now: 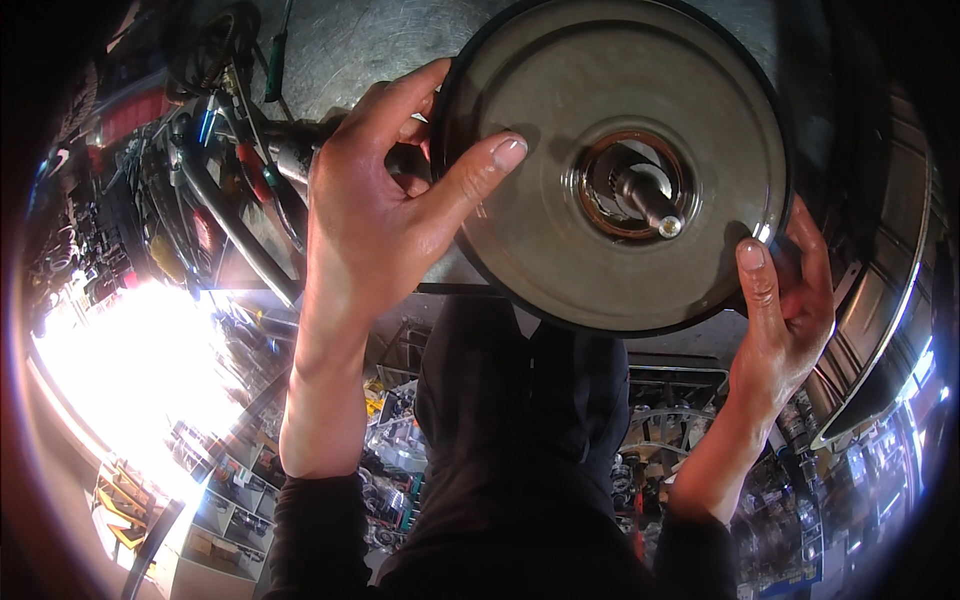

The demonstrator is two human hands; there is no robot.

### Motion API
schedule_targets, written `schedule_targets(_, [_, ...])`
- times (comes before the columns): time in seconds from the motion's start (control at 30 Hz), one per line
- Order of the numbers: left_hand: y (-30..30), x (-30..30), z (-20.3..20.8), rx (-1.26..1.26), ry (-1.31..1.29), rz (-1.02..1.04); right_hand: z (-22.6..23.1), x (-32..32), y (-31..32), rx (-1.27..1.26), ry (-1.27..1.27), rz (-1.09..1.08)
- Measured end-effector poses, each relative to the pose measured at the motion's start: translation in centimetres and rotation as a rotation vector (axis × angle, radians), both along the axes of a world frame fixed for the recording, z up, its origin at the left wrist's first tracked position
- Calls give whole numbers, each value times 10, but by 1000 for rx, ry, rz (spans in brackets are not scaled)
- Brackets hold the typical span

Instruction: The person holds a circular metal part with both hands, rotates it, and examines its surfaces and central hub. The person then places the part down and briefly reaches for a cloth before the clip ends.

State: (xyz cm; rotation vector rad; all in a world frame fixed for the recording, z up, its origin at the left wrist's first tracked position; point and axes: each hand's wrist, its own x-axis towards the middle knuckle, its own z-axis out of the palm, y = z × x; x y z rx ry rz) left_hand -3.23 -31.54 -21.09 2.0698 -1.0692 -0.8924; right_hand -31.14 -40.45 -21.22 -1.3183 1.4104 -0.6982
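A large round metal disc (530, 230) with a dark rim is tilted toward me above the front of the workbench. Oil or another wet film shines on its grey-brown face. Through the ringed hole at its centre sticks a metal shaft (650, 200), its end pointing toward me. My left hand (370, 210) grips the left edge, thumb laid on the face and the fingers curled behind, partly hidden. At the lower right edge my right hand (785, 300) holds the rim, its thumb at the front and its other fingers partly behind. Both hands look wet.
Hand tools, among them red-handled pliers (252, 170) and a green-handled tool (276, 70), lie left on the metal bench top (360, 45). A ribbed metal panel (870, 350) stands right. Below are bins of parts (235, 525). Glare whitens the lower left.
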Motion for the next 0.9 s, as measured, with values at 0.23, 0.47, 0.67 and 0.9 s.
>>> schedule_targets(0.23, [1,1,-4,-34,-19,-20,-2,1,0,-49,-11,26])
schedule_targets(0.47, [-2,-2,-4,-36,19,-3,0,1,-3,-24,4,2])
schedule_targets(0.67, [-4,-4,-1,-21,62,29,1,3,-3,-25,-10,-17])
schedule_targets(0.9, [-6,-1,-2,-29,23,2,0,3,-4,-32,0,-12])
